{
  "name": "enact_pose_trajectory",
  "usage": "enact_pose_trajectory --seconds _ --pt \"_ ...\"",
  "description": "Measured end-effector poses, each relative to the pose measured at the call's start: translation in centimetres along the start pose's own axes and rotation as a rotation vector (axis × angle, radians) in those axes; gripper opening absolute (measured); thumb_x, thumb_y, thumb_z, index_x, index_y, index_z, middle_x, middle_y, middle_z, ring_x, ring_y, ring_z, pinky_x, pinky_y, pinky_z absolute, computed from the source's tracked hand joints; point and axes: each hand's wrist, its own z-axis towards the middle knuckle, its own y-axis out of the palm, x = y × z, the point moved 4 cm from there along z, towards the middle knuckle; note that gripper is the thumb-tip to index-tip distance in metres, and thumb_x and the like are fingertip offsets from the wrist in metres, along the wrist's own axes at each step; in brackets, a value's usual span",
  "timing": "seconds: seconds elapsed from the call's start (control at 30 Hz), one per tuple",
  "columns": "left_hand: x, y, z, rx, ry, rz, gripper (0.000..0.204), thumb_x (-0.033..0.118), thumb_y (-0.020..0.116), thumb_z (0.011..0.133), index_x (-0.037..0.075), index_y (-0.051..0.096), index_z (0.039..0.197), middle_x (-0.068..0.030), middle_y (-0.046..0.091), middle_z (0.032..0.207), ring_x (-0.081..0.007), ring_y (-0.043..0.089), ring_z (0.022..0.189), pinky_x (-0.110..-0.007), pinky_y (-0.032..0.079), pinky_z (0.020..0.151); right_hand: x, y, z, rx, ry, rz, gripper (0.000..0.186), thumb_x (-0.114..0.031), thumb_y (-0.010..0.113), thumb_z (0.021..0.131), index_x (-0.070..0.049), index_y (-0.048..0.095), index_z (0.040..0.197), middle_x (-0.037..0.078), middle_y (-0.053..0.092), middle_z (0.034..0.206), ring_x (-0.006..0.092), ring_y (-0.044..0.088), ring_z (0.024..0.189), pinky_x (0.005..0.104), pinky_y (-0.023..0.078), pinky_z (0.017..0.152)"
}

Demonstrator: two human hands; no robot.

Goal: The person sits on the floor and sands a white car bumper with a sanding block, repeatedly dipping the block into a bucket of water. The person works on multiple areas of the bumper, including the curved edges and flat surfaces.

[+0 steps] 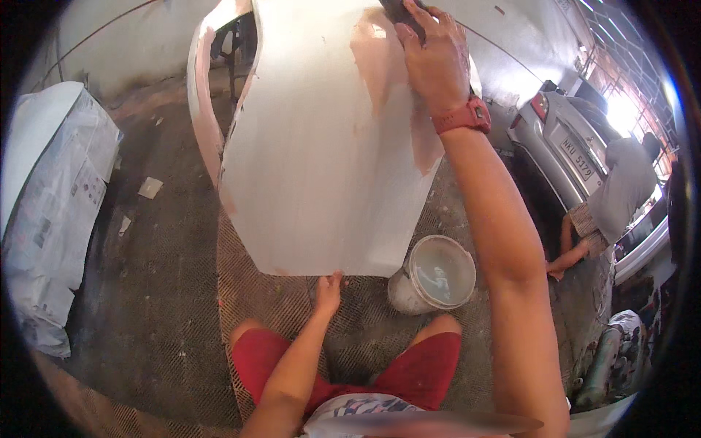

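Observation:
A large pale car door [321, 168] with pinkish filler patches stands in front of me, its window frame to the left. My left hand [328, 295] is closed on its near edge, the thumb on top and the fingers hidden beneath. Near the far right edge, my right hand [437, 58] presses a dark sanding block [404, 16] onto the surface, beside a filler patch. The block's far end is cut off by the picture's top. A red watch [463, 117] is on my right wrist.
A bucket [473, 281] of cloudy water stands by the door's near right corner. A covered panel [62, 182] leans at the left. At the right, a person [624, 186] bends beside a silver car [562, 146]. A green cylinder [602, 365] lies lower right. Scraps [150, 187] litter the floor.

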Motion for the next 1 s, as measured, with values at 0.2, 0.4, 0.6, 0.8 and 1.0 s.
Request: enact_pose_trajectory --seconds 0.2,0.4,0.6,0.8,1.0 --pt "3.4 -0.6 0.8 -0.016 0.017 -0.044 0.064 0.056 0.062 0.115 -0.005 0.064 0.132 -0.0122 0.079 0.108 -0.0235 0.076 0.102 -0.044 0.053 0.102 -3.8 -1.0 -14.5 0.019 -0.154 -0.066 0.057 -0.019 0.073 0.102 -0.015 0.067 0.158 0.021 0.061 0.150 0.0444 0.061 0.130 0.0554 0.046 0.117" --pt "7.8 0.5 -2.7 0.013 -0.061 -0.011 0.065 0.057 0.059 0.115 -0.005 0.064 0.133 -0.0147 0.078 0.115 -0.0257 0.077 0.102 -0.046 0.053 0.102 0.1 -0.9 -2.8 0.084 -0.025 -0.115 0.057 -0.016 0.074 0.101 -0.013 0.067 0.158 0.020 0.058 0.153 0.0439 0.057 0.138 0.0532 0.046 0.118" --pt "6.7 -0.3 -1.4 -0.004 -0.008 0.049 0.070 0.063 0.059 0.114 -0.005 0.067 0.131 -0.0148 0.081 0.111 -0.0299 0.076 0.106 -0.048 0.052 0.104 -2.9 -1.1 -17.6 0.023 -0.109 -0.018 0.060 -0.017 0.076 0.101 -0.012 0.065 0.159 0.023 0.058 0.150 0.0457 0.056 0.138 0.0537 0.046 0.118" --pt "6.6 0.5 -2.2 0.016 -0.049 0.047 0.070 0.063 0.057 0.114 -0.004 0.069 0.129 -0.0143 0.082 0.110 -0.0308 0.075 0.111 -0.047 0.051 0.106 -0.3 -0.6 -3.1 0.044 0.000 -0.096 0.062 -0.018 0.077 0.099 -0.013 0.064 0.160 0.024 0.059 0.148 0.0465 0.060 0.132 0.0543 0.048 0.116" --pt "2.5 -1.0 1.2 0.028 -0.069 0.019 0.068 0.061 0.058 0.114 -0.004 0.066 0.131 -0.0147 0.082 0.112 -0.0299 0.075 0.110 -0.046 0.052 0.105 -4.7 -0.7 -14.9 0.032 -0.196 -0.017 0.061 -0.014 0.077 0.098 -0.013 0.066 0.158 0.023 0.059 0.151 0.0454 0.061 0.134 0.0551 0.048 0.115"
